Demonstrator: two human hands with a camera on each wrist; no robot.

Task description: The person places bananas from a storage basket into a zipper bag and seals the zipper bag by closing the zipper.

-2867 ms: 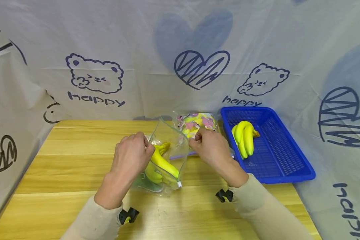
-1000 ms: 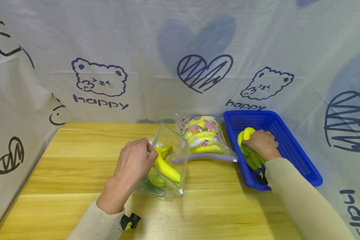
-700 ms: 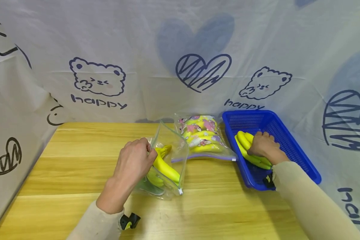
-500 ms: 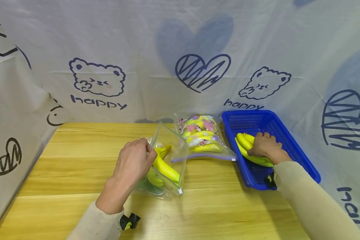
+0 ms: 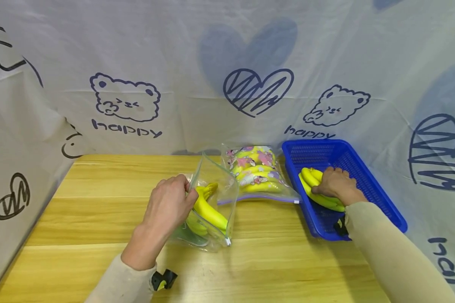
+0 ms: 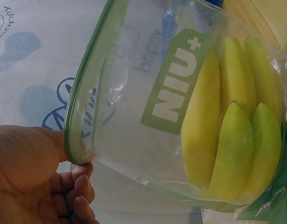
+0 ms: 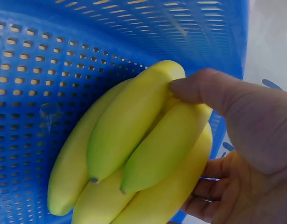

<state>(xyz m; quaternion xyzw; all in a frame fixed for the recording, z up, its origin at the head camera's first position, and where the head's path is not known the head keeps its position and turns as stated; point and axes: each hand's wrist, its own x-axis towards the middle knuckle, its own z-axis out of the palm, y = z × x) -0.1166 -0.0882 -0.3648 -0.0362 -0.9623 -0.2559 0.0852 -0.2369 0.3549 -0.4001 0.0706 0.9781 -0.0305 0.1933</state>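
My left hand pinches the edge of a clear zip bag and keeps its mouth spread. Inside lies a bunch of bananas; the left wrist view shows their greenish tips behind the clear film, beside a green "NIU+" label. Over in the blue basket, my right hand grips a second bunch of bananas. In the right wrist view the thumb presses on that bunch near its stem end, with the other fingers round its far side, partly hidden.
Between the open bag and the basket lies a filled zip bag with pink cartoon prints, more bananas inside and a purple zip strip. Everything stands on a wooden table. A white printed cloth hangs behind it.
My right hand has left the zip bag's mouth, moved right into the basket and taken hold of the bananas, which have turned there. The left hand has stayed on the bag.
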